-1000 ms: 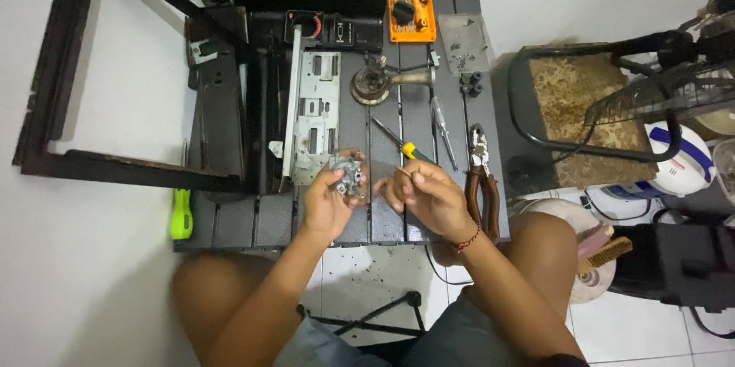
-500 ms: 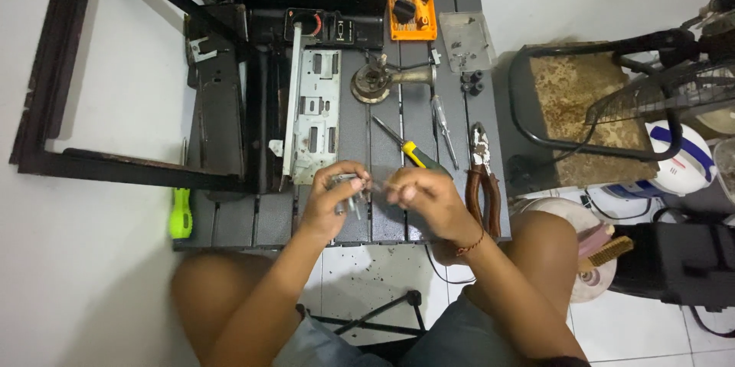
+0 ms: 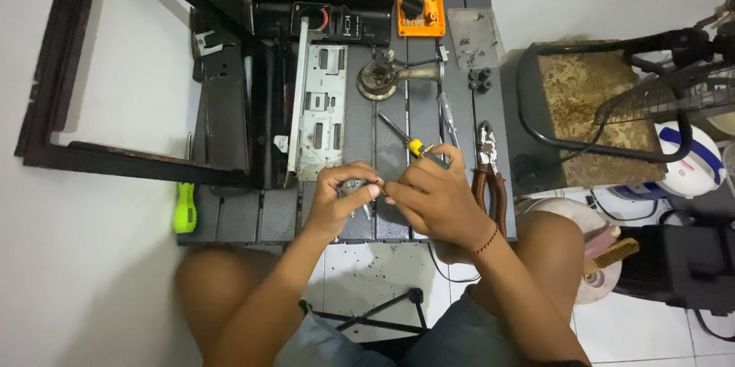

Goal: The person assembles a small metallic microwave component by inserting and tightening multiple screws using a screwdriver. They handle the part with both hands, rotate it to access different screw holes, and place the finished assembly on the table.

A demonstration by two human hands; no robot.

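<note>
A dark slatted table [image 3: 245, 218] over white floor carries a black frame [image 3: 230, 99], a perforated metal plate [image 3: 320, 110], pliers [image 3: 488, 172] and a yellow-handled screwdriver [image 3: 409, 143]; at its near edge the left hand [image 3: 337, 202] pinches a small metal part [image 3: 354, 188], the right hand [image 3: 436, 198] closed on it too.

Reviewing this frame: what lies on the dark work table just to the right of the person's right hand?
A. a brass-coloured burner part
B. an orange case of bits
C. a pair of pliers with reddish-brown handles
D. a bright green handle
C. The pliers with reddish-brown handles lie on the table right beside the right hand; the green handle is at the far left edge, and the orange case sits at the top.
</note>
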